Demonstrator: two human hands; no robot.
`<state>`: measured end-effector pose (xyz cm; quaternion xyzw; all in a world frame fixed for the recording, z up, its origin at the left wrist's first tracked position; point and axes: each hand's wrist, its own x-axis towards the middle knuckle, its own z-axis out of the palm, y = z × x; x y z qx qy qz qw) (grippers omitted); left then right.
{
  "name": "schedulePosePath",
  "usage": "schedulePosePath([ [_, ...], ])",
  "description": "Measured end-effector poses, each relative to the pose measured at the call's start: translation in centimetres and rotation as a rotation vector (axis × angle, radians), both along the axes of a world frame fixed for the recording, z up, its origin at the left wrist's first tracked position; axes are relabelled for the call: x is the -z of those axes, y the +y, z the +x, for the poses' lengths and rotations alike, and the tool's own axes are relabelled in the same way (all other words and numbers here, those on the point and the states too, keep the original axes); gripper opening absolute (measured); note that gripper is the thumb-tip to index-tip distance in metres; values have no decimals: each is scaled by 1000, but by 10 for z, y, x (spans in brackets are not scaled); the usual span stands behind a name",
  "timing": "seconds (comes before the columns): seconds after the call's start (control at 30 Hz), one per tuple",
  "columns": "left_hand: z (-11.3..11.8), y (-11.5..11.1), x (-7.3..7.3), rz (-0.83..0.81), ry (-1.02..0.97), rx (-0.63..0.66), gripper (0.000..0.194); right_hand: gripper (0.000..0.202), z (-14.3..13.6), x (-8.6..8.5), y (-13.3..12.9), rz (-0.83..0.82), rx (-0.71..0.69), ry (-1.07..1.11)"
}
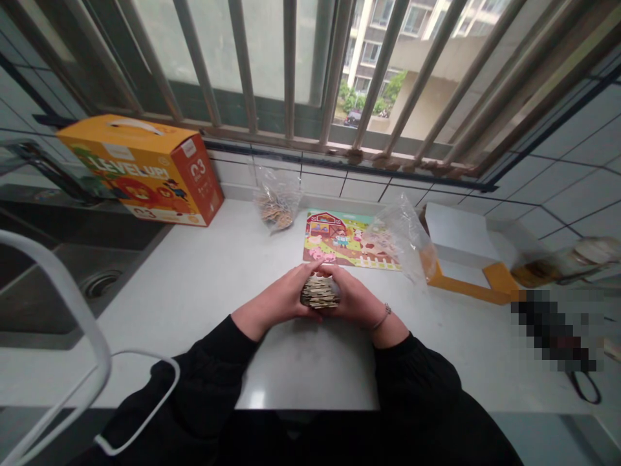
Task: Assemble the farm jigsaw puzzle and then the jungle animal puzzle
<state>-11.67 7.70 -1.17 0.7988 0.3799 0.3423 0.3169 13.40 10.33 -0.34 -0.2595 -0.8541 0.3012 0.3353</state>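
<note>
A thick stack of jigsaw puzzle pieces (320,292) is held between both hands, its layered edges facing me. My left hand (291,288) wraps the stack's left side, and my right hand (353,292) closes around its right side. The fingertips of the two hands come close together behind the stack. Just beyond them lies a farm picture sheet (339,241) with a barn and animals. An empty-looking clear plastic bag (405,239) covers the sheet's right part. Farther back on the left stands another clear bag (277,207) with brown pieces inside.
On the left, an orange box (145,175) stands beside the sink (43,278). An opened white-and-orange box (468,285) lies at the right, near a glass jar (567,262). White curved tubing (90,310) arches in the left foreground. Window bars (290,71) line the back.
</note>
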Motion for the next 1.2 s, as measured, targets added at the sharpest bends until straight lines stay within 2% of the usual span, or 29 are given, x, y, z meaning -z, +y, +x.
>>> schedulePosePath([
  [0.1, 1, -2, -9, -61, -34, -11, 116, 77, 4, -1, 0, -47, 30, -25],
  [0.2, 1, -3, -17, -106, -65, 6, 112, 81, 6, -2, 0, -161, 62, -33],
  [0.33, 1, -2, -12, -64, -33, 25, 113, 85, 6, -4, 0, -211, 93, -37],
  [0.47, 2, 0, -5, -26, -23, 30, 105, 83, 5, -7, -1, -231, 87, -54],
  [0.63, 2, -2, -11, 26, -30, 41, 94, 77, 4, -9, -4, -153, 103, -35],
  [0.73, 2, -2, -13, 57, -9, 13, 96, 72, 3, -7, -5, -96, 126, -5],
  [0.9, 1, -1, -7, 71, 41, -6, 102, 85, 4, -3, -3, -104, 92, -27],
  [1.07, 2, -4, -12, 65, 19, 5, 90, 67, 6, -5, -4, -84, 88, -48],
  [1.2, 1, -6, -16, 74, -34, -12, 87, 68, 8, -5, -3, -61, 113, 3],
])
